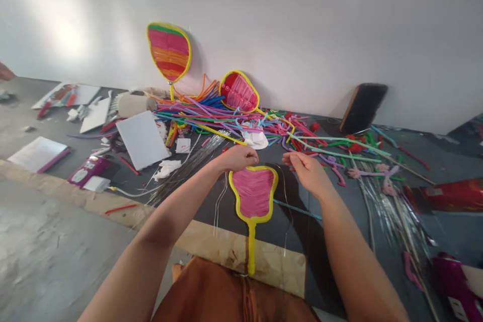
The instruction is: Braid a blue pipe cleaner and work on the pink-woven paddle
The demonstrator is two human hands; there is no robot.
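A hand fan [252, 193] with pink strands across a yellow fuzzy-wire frame stands in front of me, its yellow handle [252, 251] pointing down toward my lap. At its top edge my left hand [244, 157] is closed, fingers curled in a pinch. My right hand [305, 170] hovers to the right of the fan, apart from it, thumb and fingertips pressed together. A thin clear thread [286, 211] hangs down below the right fingertips. Fine pale strands [221, 201] dangle below my left hand. What either pinch holds is too small to make out.
Two finished-looking fans [169, 53] [239, 91] lean on the wall behind a heap of coloured pipe cleaners [211, 115]. A phone [364, 106] stands at the right. White boards [143, 140], a purple device [88, 171] and a red cylinder [453, 195] lie around.
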